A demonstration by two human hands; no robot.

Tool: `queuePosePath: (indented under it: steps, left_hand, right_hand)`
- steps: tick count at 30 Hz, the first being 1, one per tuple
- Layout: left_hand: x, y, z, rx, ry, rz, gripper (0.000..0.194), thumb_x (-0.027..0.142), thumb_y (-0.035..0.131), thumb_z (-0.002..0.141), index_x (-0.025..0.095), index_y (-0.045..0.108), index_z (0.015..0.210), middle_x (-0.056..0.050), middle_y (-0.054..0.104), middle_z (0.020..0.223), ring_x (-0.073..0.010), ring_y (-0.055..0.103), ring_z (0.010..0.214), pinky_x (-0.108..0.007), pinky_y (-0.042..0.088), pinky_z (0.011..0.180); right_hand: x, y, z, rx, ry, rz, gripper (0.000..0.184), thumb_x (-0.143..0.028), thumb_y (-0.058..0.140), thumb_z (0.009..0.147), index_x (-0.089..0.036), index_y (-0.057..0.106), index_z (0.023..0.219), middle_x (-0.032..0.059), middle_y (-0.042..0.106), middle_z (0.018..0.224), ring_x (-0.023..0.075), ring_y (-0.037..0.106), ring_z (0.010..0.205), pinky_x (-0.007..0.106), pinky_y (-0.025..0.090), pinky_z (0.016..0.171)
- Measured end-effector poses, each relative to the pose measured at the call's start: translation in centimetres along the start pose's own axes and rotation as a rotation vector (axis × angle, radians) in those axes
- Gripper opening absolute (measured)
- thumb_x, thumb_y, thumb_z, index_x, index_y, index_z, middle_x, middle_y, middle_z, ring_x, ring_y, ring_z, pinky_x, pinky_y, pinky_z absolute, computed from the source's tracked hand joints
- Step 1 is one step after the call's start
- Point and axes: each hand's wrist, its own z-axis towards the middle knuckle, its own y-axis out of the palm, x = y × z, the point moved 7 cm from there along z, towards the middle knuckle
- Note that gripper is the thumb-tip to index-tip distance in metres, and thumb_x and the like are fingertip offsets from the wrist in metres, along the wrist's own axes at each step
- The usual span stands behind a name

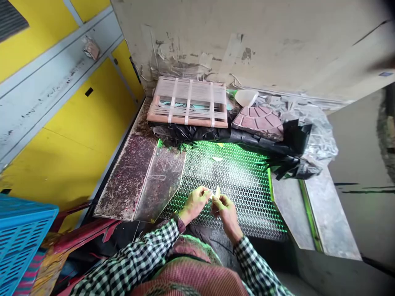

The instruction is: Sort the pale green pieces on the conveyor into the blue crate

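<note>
Over the metal mesh belt (pixel 231 172), my hands meet close together. My right hand (pixel 226 209) pinches a small pale, pointed piece (pixel 217 192) that sticks up between thumb and fingers. Just beside it, my left hand (pixel 195 201) is closed in a pinch, its fingertips near the same piece; what lies between them is too small to make out. Farther up the belt, under green light, rests a pale curved piece (pixel 217 158). A small yellow piece (pixel 220 144) lies near the black-wrapped edge.
A wooden frame strung with pale strands (pixel 189 102) sits on the black-wrapped ledge, beside a pinkish patterned slab (pixel 258 121) and a white bowl (pixel 246 98). Metal side plates (pixel 163 176) flank the belt. A blue crate (pixel 24 234) stands at left, near yellow panels (pixel 83 107).
</note>
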Motion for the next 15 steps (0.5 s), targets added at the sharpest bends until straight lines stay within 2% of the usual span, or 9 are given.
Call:
queuePosePath:
  steps: [3,6,8,11,12,13,15]
  left_hand:
    - [0.3,-0.8,0.4,0.11,0.03,0.214,0.029,0.036,0.052,0.096,0.019,0.066,0.077,0.001,0.062,0.067,-0.0135,0.053,0.06,-0.026,0.037,0.061]
    - [-0.1,-1.4,0.9,0.116,-0.021,0.268,0.03,0.033,0.053,0.094,0.02,0.068,0.072,0.0,0.063,0.062,-0.0154,0.055,0.058,-0.027,0.036,0.061]
    - [-0.3,-1.6,1.2,0.122,-0.048,0.3,0.026,0.033,0.055,0.093,0.02,0.069,0.075,0.0,0.064,0.06,-0.0158,0.055,0.055,-0.027,0.033,0.058]
    - [-0.5,-2.2,1.5,0.194,-0.059,0.325,0.014,0.031,0.061,0.092,0.021,0.069,0.098,0.001,0.068,0.066,-0.016,0.055,0.055,-0.026,0.029,0.057]
    - [-0.4,-2.5,1.6,0.23,-0.045,0.322,0.019,0.03,0.064,0.091,0.021,0.067,0.107,0.001,0.069,0.068,-0.016,0.055,0.056,-0.026,0.028,0.057]
    - [-0.3,-2.9,1.6,0.272,-0.025,0.317,0.025,0.028,0.066,0.089,0.021,0.064,0.113,0.002,0.068,0.069,-0.016,0.055,0.056,-0.026,0.028,0.057]
    - [-0.1,-3.7,1.6,0.341,0.022,0.288,0.031,0.026,0.067,0.088,0.021,0.061,0.118,0.003,0.065,0.066,-0.0158,0.054,0.057,-0.025,0.029,0.058]
  right_hand:
    - [-0.3,-1.6,0.2,0.15,-0.126,-0.309,0.053,-0.074,0.055,0.09,-0.022,0.058,0.086,0.0019,0.063,0.071,0.0175,0.056,0.057,0.027,0.038,0.049]
    - [-1.5,-2.8,0.1,0.327,-0.343,-0.775,0.048,-0.06,0.039,0.102,-0.02,0.062,0.088,0.0026,0.06,0.071,0.0135,0.043,0.052,0.026,0.026,0.049]
    - [-2.0,-2.7,0.1,0.34,-0.459,-0.963,0.045,-0.049,0.034,0.106,-0.019,0.066,0.092,0.0044,0.063,0.08,0.012,0.038,0.053,0.026,0.021,0.05]
    - [-2.6,-2.4,-0.2,0.319,-0.557,-1.023,0.039,-0.039,0.036,0.107,-0.02,0.07,0.104,0.0068,0.068,0.107,0.0113,0.043,0.06,0.026,0.022,0.052]
    - [-2.8,-2.5,-0.4,0.327,-0.566,-1.016,0.038,-0.039,0.037,0.107,-0.02,0.07,0.106,0.0072,0.068,0.113,0.0113,0.045,0.062,0.026,0.023,0.052]
    - [-2.9,-2.7,-0.7,0.339,-0.564,-1.004,0.039,-0.039,0.036,0.107,-0.02,0.07,0.106,0.0076,0.068,0.114,0.0114,0.045,0.062,0.026,0.024,0.052]
    - [-2.7,-3.3,-1.2,0.34,-0.519,-0.968,0.042,-0.043,0.036,0.106,-0.019,0.069,0.097,0.0076,0.069,0.101,0.0121,0.046,0.06,0.026,0.026,0.053]
